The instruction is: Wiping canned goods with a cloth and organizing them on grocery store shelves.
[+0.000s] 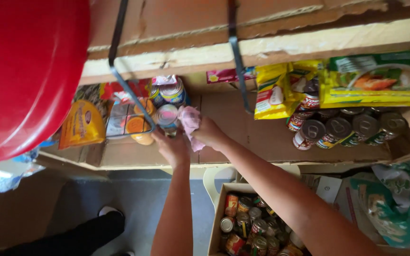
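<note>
A single head-worn camera looks steeply down and forward from close above the person's forearms, facing a cardboard-lined wooden shelf [271, 137] stocked with tins and packets. The shelf fills the upper frame, while the grey floor [138, 199] and an open cardboard box of tins [217, 223] lie below.

Shelf, left: yellow-orange pouch [81, 124] leaning.
Behind the hands: cans [169, 92], blue-and-red labels.
Right: yellow packets [281, 90]; wide green-yellow packs [378, 78] above a row of tins [347, 129], red and green labels.
Below: cardboard box [217, 223] of red-labelled tins.
Far right: green bag [395, 213], possibly snacks.
</note>
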